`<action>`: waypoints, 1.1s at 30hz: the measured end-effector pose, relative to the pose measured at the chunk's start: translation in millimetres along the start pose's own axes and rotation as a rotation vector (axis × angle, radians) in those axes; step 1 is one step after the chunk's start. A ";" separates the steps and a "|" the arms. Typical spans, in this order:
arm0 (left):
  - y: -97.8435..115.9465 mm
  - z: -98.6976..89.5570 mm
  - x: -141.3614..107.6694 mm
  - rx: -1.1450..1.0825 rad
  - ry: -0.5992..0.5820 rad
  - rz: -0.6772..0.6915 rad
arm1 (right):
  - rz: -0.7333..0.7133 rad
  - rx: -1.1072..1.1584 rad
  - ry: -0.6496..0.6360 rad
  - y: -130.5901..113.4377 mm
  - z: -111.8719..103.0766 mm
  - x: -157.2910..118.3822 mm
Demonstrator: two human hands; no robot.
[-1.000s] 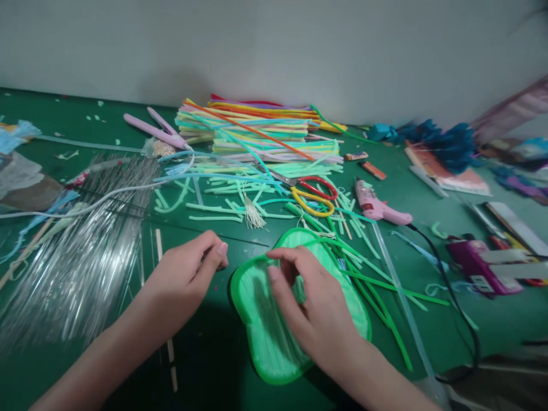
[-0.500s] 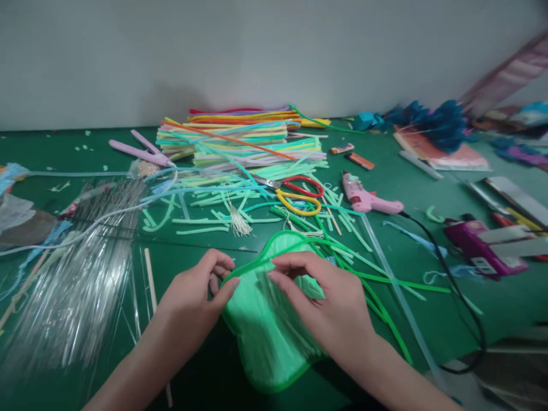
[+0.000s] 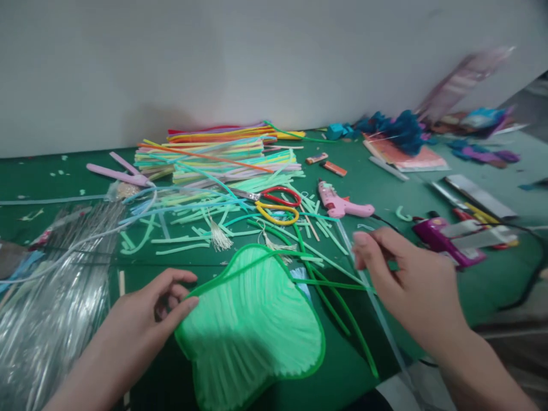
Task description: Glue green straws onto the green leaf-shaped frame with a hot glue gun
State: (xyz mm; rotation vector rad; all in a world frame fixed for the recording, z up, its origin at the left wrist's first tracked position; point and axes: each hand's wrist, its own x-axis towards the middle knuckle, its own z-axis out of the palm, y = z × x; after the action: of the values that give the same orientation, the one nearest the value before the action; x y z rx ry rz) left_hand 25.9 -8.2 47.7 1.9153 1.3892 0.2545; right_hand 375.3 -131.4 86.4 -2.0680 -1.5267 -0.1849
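Note:
A light green, lobed panel (image 3: 252,319) of fuzzy pipe cleaners, rimmed in darker green, lies low in front of me. My left hand (image 3: 165,308) grips its upper left edge between thumb and fingers. Off to the right, my right hand (image 3: 402,274) is apart from the panel, thumb and fingers pressed together; whether anything is between them I cannot make out. Dark green pipe cleaners (image 3: 349,325) trail from beside the panel toward the right hand. A pink glue gun (image 3: 346,204) lies beyond that hand.
Scissors (image 3: 278,205) with red and yellow handles lie among cut pipe cleaners. Bundles of coloured pipe cleaners (image 3: 214,154) are stacked by the wall. Clear wrapped strands (image 3: 64,319) cover the left side. A purple bottle-like object (image 3: 449,240) and a black cord (image 3: 528,279) are at right.
My right hand has left the panel's upper edge and moved right. The panel shows more of its face now, and my view has turned to the right.

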 end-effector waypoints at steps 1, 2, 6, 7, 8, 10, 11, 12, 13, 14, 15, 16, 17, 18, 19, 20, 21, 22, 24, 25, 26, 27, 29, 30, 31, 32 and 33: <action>-2.2 0.4 1.1 -0.001 0.000 0.008 | -0.006 -0.016 -0.015 10.1 -4.1 4.3; -3.8 1.0 2.2 0.001 0.005 0.016 | -0.036 -0.044 -0.030 20.6 -6.8 9.7; -4.6 3.3 5.6 0.064 0.062 0.096 | -0.168 -0.348 -0.185 60.5 -1.0 39.6; -4.1 3.7 5.9 0.087 0.078 0.121 | -0.185 -0.373 -0.218 68.3 4.2 47.5; -3.9 4.2 6.0 0.102 0.100 0.150 | -0.201 -0.395 -0.257 75.1 10.5 55.0; -4.9 6.0 6.3 0.110 0.169 0.219 | -0.207 -0.434 -0.314 85.3 24.4 67.6; -6.3 7.4 6.7 0.110 0.208 0.255 | -0.200 -0.454 -0.339 89.0 31.4 72.9; -8.0 9.2 7.4 0.112 0.248 0.293 | -0.190 -0.469 -0.361 92.0 38.0 77.5; -10.0 11.0 8.3 0.122 0.276 0.324 | -0.181 -0.478 -0.382 94.3 43.8 81.6; -11.9 12.9 9.4 0.141 0.284 0.348 | -0.176 -0.479 -0.404 96.1 48.8 85.3; -13.6 14.7 10.5 0.164 0.278 0.368 | -0.174 -0.471 -0.426 97.5 52.5 88.6; -14.8 16.4 11.5 0.183 0.265 0.387 | -0.174 -0.456 -0.446 98.5 55.0 91.4; -15.5 18.1 12.3 0.197 0.253 0.409 | -0.174 -0.435 -0.460 99.2 55.8 93.9; -15.6 19.9 12.8 0.204 0.253 0.428 | -0.171 -0.412 -0.464 99.6 55.0 95.8; -15.3 22.0 12.9 0.206 0.266 0.448 | -0.162 -0.387 -0.454 100.0 52.5 97.3; -14.7 24.4 12.5 0.206 0.295 0.469 | -0.149 -0.360 -0.432 100.3 48.4 98.5; -13.9 27.3 11.8 0.209 0.329 0.489 | -0.131 -0.332 -0.398 100.5 42.9 99.4; -12.9 30.4 10.9 0.218 0.364 0.513 | -0.107 -0.302 -0.352 100.6 36.5 100.3; -11.0 37.0 9.1 0.240 0.417 0.583 | -0.045 -0.230 -0.247 99.3 23.0 102.4; -10.2 40.0 8.4 0.250 0.430 0.621 | -0.009 -0.186 -0.190 97.6 17.1 103.6; -9.6 42.5 7.9 0.260 0.435 0.651 | 0.019 -0.129 -0.151 95.0 12.3 104.5; -9.4 44.4 7.6 0.268 0.431 0.673 | 0.040 -0.059 -0.128 91.3 9.1 105.0; -10.3 46.4 7.1 0.275 0.400 0.678 | 0.048 0.091 -0.144 81.5 7.6 104.1; -11.3 46.7 6.7 0.272 0.380 0.668 | 0.045 0.171 -0.175 75.5 9.0 102.3; -12.7 46.9 6.2 0.264 0.363 0.657 | 0.051 0.263 -0.220 69.1 11.6 99.7; -14.2 47.0 5.5 0.251 0.350 0.647 | 0.066 0.360 -0.275 62.2 15.0 96.3; -15.6 47.2 4.7 0.236 0.338 0.638 | 0.094 0.465 -0.335 54.9 18.7 92.3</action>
State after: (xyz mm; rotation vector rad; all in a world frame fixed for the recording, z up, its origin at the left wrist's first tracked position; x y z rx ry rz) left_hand 42.3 -23.0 2.9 2.5708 0.9929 0.7771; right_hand 453.3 -55.4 90.6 -1.8426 -1.4778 0.5294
